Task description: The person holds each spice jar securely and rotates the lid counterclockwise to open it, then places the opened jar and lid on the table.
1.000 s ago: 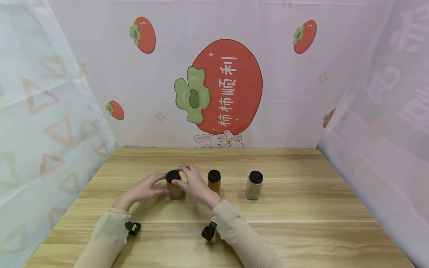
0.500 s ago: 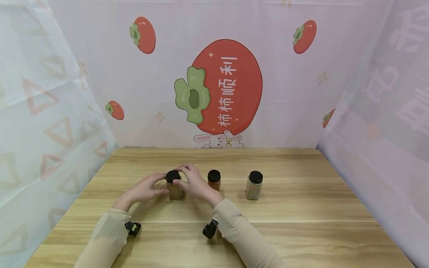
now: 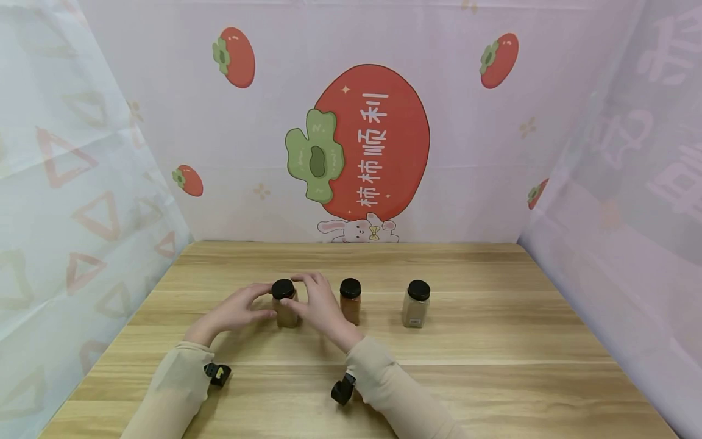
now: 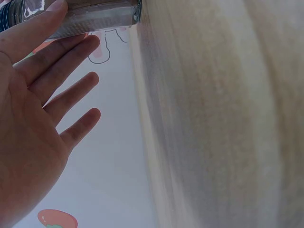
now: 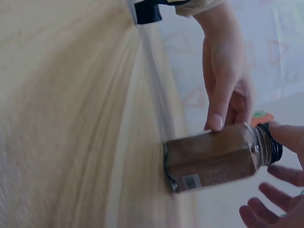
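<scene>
A clear spice jar [image 3: 287, 315] of brown powder with a black lid [image 3: 283, 288] stands upright on the table, between my hands. My left hand [image 3: 234, 310] holds its body from the left. In the left wrist view the thumb [image 4: 53, 16] lies on the jar's side, while the ring and little fingers stretch away from it. My right hand [image 3: 322, 308] reaches round the lid from the right. In the right wrist view its thumb and index finger [image 5: 289, 175] meet opposite sides of the black lid; the other fingers hang off the jar.
A jar of orange-brown powder [image 3: 351, 303] stands just right of my right hand. Farther right is a jar of pale beige powder [image 3: 415, 310], also black-lidded. The wooden table [image 3: 493, 341] ends at a printed cloth backdrop [image 3: 471, 183]. Each wrist carries a small black camera [image 3: 343, 389].
My right hand's fingers have shifted slightly right and spread a little around the lid, and its wrist has turned. The left hand and the jars have stayed in place.
</scene>
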The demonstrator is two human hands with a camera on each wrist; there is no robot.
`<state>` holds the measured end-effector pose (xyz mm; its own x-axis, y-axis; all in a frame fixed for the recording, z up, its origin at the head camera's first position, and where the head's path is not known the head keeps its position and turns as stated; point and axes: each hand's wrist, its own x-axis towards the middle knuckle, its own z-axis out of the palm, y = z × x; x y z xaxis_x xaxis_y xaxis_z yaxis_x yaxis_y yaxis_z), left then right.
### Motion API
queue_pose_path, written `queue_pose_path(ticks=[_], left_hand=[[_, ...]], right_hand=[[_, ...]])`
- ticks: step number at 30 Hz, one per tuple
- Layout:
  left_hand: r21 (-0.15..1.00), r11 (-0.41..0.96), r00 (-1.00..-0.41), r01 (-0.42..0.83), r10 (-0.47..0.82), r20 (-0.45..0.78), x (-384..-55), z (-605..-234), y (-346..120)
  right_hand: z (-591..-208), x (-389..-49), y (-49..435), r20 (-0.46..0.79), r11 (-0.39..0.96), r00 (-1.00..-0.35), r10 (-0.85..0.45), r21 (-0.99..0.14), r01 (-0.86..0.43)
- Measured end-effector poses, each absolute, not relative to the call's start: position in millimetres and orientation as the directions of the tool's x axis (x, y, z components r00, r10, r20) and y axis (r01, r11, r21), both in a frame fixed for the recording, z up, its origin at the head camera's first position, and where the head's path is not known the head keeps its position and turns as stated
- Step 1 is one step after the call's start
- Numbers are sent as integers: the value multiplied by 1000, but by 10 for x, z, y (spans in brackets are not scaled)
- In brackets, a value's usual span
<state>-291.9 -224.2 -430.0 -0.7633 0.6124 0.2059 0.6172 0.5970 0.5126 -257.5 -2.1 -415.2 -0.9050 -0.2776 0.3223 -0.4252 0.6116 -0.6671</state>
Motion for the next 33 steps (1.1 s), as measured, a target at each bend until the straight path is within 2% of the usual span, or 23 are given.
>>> queue_pose_path(ticks=[5, 14, 26, 33], left_hand=[[508, 599, -762, 619, 615, 204, -2917, -4294, -2234], [512, 594, -759, 621, 619, 202, -2917, -4297, -2236], [514, 592, -760, 621, 616, 208, -2935, -4308, -2241], [515, 580, -750, 631, 627, 212, -2938, -4312, -2242]], right_hand=[[-4171, -2521, -84, 327, 631, -921, -212, -674, -385], [-4185, -2525, -110, 354, 637, -912, -207, -659, -400], [-4143, -2601, -48, 338, 618, -893, -298, -645, -450], [-4128, -2678, 6, 270, 612, -893, -361, -653, -445]])
